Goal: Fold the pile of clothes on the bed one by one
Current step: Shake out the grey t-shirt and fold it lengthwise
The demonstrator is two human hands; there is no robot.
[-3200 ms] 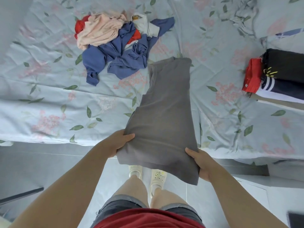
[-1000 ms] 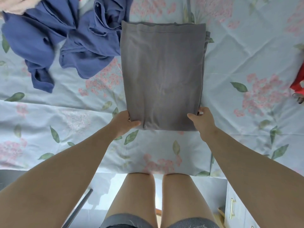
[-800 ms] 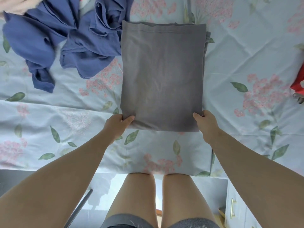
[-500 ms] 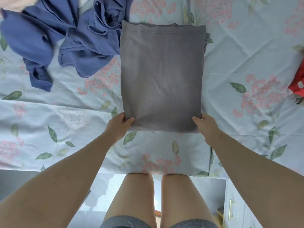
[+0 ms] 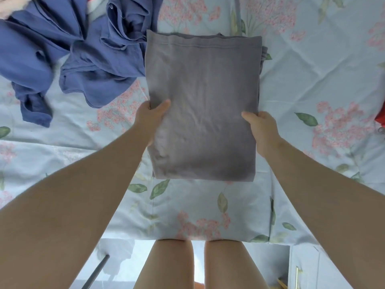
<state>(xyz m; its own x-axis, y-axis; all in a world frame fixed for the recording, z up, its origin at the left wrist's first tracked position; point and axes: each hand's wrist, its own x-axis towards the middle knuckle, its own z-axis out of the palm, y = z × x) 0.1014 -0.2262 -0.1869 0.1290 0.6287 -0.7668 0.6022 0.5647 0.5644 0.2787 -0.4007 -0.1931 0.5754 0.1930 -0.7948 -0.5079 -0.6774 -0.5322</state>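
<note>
The folded grey garment point(image 5: 203, 105) lies mid-frame on the bed point(image 5: 312, 80). The left hand point(image 5: 153, 115) and right hand point(image 5: 260, 130) pinch its side edges midway. It looks soft and limp, so gripping both edges should keep the layers together.

Floral-sheeted bed point(image 5: 312, 80): folded grey garment point(image 5: 204, 90) centre, crumpled blue clothes point(image 5: 83, 59) upper left.

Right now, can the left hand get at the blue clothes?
Probably yes, once it lets go. The left hand grips the left edge of the folded grey garment, so it is busy. The blue clothes lie on the bed just beyond it to the left, with nothing in between.
</note>
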